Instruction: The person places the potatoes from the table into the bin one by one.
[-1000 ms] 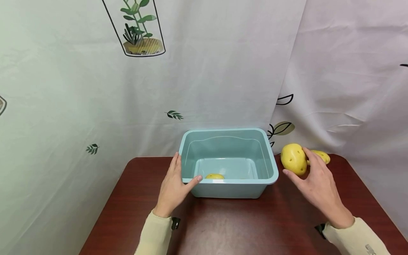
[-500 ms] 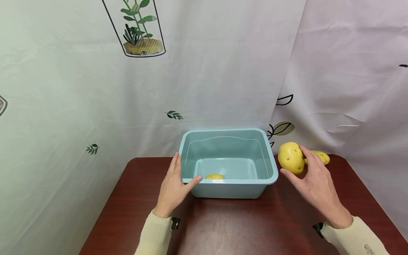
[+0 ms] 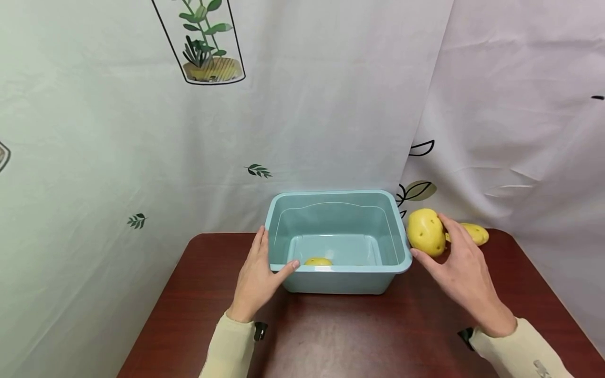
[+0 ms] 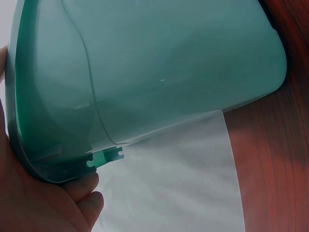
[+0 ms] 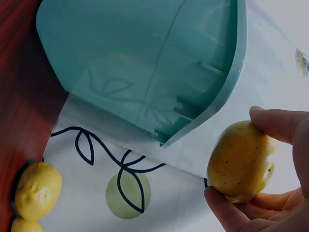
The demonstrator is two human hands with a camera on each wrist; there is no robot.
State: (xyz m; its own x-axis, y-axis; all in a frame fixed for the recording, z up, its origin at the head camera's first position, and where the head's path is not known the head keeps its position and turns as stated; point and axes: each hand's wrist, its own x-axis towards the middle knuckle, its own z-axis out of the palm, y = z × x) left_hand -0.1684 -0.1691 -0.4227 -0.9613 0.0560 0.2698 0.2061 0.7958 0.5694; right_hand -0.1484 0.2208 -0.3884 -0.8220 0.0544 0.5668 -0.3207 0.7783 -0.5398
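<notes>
With my right hand [image 3: 464, 268] I pinch a plump, pitted yellow potato [image 3: 426, 232] just beside the tub [image 3: 339, 283] at three o'clock, while my left hand [image 3: 255, 283] grips the rim [image 3: 350, 269] at eight.

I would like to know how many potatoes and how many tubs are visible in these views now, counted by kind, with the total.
Potatoes: 4
Tub: 1
Total: 5 visible; more potatoes may be hidden

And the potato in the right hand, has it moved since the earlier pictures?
Yes: in the head view, the potato has moved left, toward the blue tub, which stayed put.
</notes>
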